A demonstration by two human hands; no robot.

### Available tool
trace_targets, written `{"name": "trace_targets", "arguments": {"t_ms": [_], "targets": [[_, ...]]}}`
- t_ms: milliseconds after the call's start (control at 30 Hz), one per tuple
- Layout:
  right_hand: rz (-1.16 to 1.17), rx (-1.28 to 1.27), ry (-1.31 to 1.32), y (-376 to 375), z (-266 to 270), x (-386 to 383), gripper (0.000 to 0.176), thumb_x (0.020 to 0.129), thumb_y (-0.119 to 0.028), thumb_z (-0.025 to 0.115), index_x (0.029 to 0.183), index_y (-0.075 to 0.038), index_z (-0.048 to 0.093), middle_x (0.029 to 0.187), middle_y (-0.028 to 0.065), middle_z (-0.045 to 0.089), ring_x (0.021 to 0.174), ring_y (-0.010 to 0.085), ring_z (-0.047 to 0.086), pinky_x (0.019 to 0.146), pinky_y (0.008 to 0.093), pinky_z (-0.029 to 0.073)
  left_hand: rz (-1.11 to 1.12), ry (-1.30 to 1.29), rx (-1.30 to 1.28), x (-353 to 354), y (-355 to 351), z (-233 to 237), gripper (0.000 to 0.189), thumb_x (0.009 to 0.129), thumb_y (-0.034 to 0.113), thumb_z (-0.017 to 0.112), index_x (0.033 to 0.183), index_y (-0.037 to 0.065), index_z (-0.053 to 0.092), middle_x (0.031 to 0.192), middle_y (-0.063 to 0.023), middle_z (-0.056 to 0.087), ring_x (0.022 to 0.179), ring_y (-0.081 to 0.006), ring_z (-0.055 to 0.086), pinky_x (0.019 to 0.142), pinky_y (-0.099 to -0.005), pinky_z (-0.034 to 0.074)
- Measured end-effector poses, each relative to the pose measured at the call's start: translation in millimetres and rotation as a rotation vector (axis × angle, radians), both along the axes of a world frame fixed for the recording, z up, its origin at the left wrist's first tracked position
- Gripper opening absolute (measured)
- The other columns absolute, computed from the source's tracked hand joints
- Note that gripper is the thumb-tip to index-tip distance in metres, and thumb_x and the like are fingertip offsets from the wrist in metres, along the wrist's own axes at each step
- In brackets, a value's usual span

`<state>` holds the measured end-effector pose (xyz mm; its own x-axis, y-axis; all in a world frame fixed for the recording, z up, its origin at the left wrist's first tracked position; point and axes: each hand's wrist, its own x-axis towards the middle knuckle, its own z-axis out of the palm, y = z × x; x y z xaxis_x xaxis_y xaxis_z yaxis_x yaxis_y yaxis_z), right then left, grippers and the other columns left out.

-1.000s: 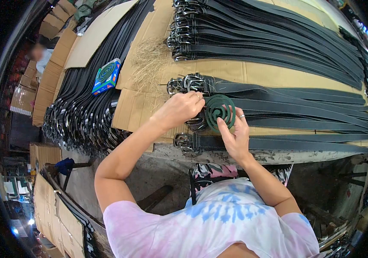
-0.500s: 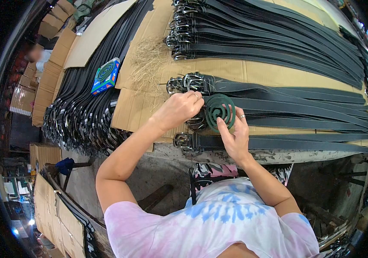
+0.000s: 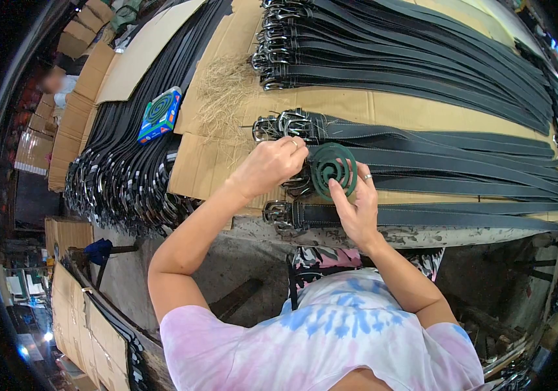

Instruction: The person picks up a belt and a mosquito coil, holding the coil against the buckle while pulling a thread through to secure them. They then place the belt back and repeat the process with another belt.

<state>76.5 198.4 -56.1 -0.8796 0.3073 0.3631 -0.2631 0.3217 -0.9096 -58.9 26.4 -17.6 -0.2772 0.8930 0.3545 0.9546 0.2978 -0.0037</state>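
A dark green mosquito coil (image 3: pixel 318 173) is held up in my right hand (image 3: pixel 359 212), with the thumb on its near face and the fingers behind it. Just left of the coil, my left hand (image 3: pixel 271 166) is closed in a pinch, its fingertips close to the coil's outer edge. What it pinches, if anything, is hidden. Under and around both hands lie black belts (image 3: pixel 435 159) with metal buckles, and a single belt buckle (image 3: pixel 280 214) shows below the left hand.
A blue mosquito coil box (image 3: pixel 160 115) rests on a large pile of belts at the left. Loose straw-like fibres (image 3: pixel 227 94) lie on the cardboard (image 3: pixel 201 166). More belts (image 3: pixel 396 58) fill the table's far side. A person (image 3: pixel 57 85) is in the left background.
Almost nothing differs. My left hand has shifted very slightly beside the coil; my right hand keeps the coil in the same place.
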Motion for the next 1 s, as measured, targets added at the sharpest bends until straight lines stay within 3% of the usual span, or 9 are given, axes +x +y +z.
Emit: {"name": "trace_targets", "arguments": {"t_ms": [100, 167, 267, 400, 633, 1000], "targets": [[-0.012, -0.027, -0.005, 1, 6, 0, 0.022, 0.087, -0.004, 0.064, 0.108, 0.004, 0.065, 0.112, 0.0172, 0.060, 0.102, 0.0301, 0.059, 0.089, 0.0377, 0.047, 0.062, -0.154, 0.101, 3, -1, 2, 0.017, 0.075, 0.002, 0.072, 0.087, 0.002, 0.060, 0.089, -0.0090, 0.064, 0.082, -0.0234, 0.067, 0.070, -0.0323, 0.056], [-0.013, -0.137, -0.021, -1, 3, -4, 0.021, 0.088, -0.004, 0.064, 0.108, 0.003, 0.066, 0.110, 0.0169, 0.061, 0.101, 0.0295, 0.059, 0.088, 0.0377, 0.047, 0.232, -0.523, 0.369, 4, -3, 5, 0.012, 0.078, -0.001, 0.070, 0.088, 0.001, 0.065, 0.087, -0.0080, 0.066, 0.078, -0.0175, 0.067, 0.070, -0.0277, 0.056], [0.018, -0.029, 0.047, 0, 15, -15, 0.020, 0.088, -0.003, 0.063, 0.106, 0.003, 0.066, 0.105, 0.0170, 0.063, 0.099, 0.0298, 0.060, 0.087, 0.0380, 0.047, 0.374, -0.732, 0.573, 4, -6, 2, 0.007, 0.079, 0.001, 0.069, 0.086, -0.001, 0.068, 0.083, -0.0075, 0.066, 0.072, -0.0157, 0.064, 0.066, -0.0268, 0.052], [0.046, -0.064, 0.052, -9, 25, -31, 0.015, 0.088, -0.002, 0.062, 0.101, 0.004, 0.065, 0.099, 0.0179, 0.063, 0.092, 0.0316, 0.060, 0.081, 0.0394, 0.049, 0.459, -0.867, 0.603, 3, -14, -3, 0.008, 0.082, 0.002, 0.069, 0.089, -0.001, 0.069, 0.085, -0.0070, 0.067, 0.070, -0.0118, 0.064, 0.066, -0.0250, 0.053], [0.054, 0.036, 0.068, -14, 25, -42, 0.015, 0.086, -0.002, 0.060, 0.099, 0.004, 0.064, 0.095, 0.0201, 0.061, 0.086, 0.0335, 0.059, 0.075, 0.0400, 0.049, 0.439, -0.820, 0.600, 9, -13, 1, 0.009, 0.082, 0.003, 0.070, 0.090, -0.001, 0.069, 0.084, -0.0070, 0.067, 0.073, -0.0117, 0.067, 0.067, -0.0247, 0.054], [0.057, 0.080, 0.052, -19, 28, -38, 0.018, 0.085, -0.002, 0.061, 0.102, 0.004, 0.063, 0.098, 0.0200, 0.060, 0.088, 0.0345, 0.059, 0.078, 0.0404, 0.049, 0.405, -0.761, 0.612, 9, -10, -2, 0.008, 0.081, 0.001, 0.069, 0.088, -0.002, 0.068, 0.085, -0.0082, 0.066, 0.072, -0.0152, 0.068, 0.067, -0.0265, 0.056]]}}
